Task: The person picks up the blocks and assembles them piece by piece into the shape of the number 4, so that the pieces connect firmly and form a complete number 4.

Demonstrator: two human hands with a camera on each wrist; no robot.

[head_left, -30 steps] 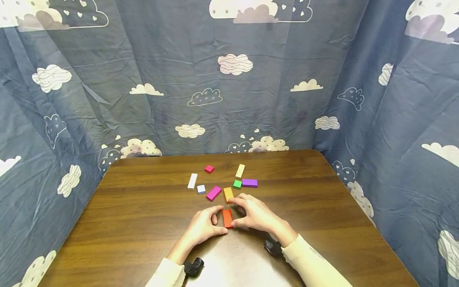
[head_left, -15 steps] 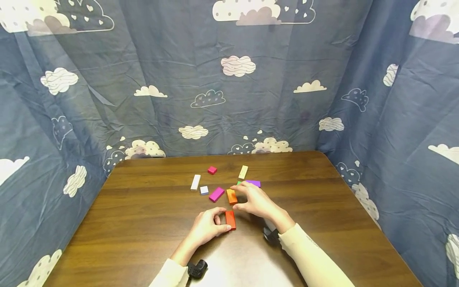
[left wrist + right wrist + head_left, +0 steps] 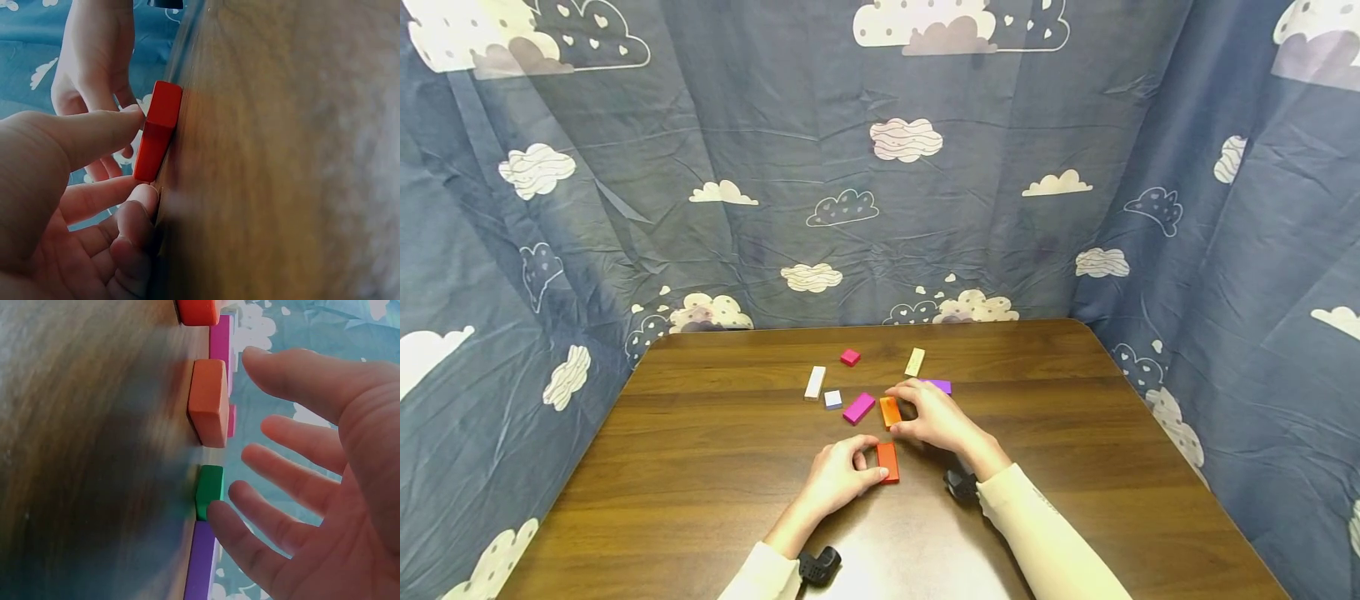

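Note:
A red block [image 3: 887, 463] lies flat on the table near the middle. My left hand [image 3: 838, 477] pinches it from the left, thumb at its near end and index finger at its far end. In the left wrist view the thumb tip meets the red block [image 3: 157, 128]. Just beyond it lies an orange block [image 3: 890, 412]. My right hand [image 3: 936, 421] hovers to its right, thumb and index finger spread about its two ends. In the right wrist view the fingers of this hand [image 3: 312, 481] are parted, with a gap to the orange block [image 3: 209, 403].
Around the orange block lie a magenta block [image 3: 859, 408], a small pale-blue block [image 3: 832, 400], a white block [image 3: 815, 383], a small crimson block [image 3: 850, 357], a pale-yellow block [image 3: 915, 362] and a purple block [image 3: 938, 387]. A green block [image 3: 210, 490] shows in the right wrist view.
My right hand has left the red block and moved away from me to the orange block. The left hand has closed its thumb onto the red block. The head view has shifted slightly.

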